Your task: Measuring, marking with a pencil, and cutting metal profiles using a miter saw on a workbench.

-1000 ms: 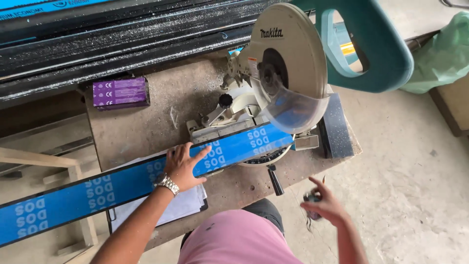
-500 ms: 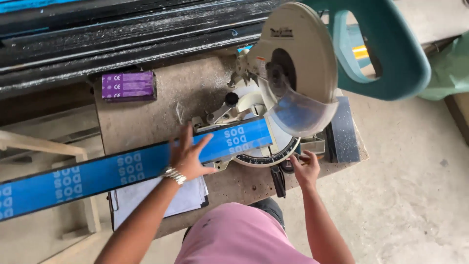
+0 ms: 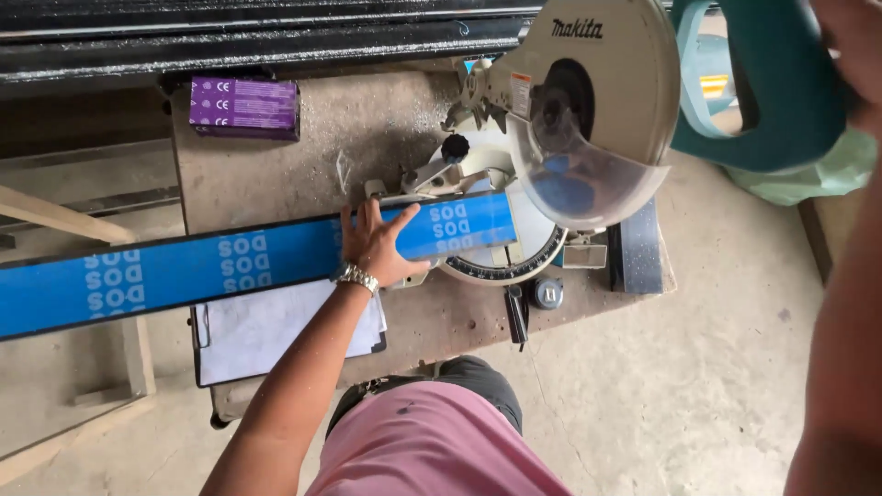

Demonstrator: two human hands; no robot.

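Fingers [image 3: 372,220] of our left hand [image 3: 377,250] stay spread flat on the blue strip [image 3: 230,266] at the saw base [image 3: 514,257]; our right hand [image 3: 854,46] has risen to the teal saw handle [image 3: 781,92], its grip unclear.

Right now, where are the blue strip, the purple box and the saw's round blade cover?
blue strip [image 3: 184,271]: head view, middle of its blue face.
purple box [image 3: 244,106]: head view, centre of its top.
round blade cover [image 3: 625,87]: head view, metal upper part.

Box: your far left holds a purple rectangular box [image 3: 243,107] with white marks.
Sticker: small red-and-white label [image 3: 522,93] on the saw guard.
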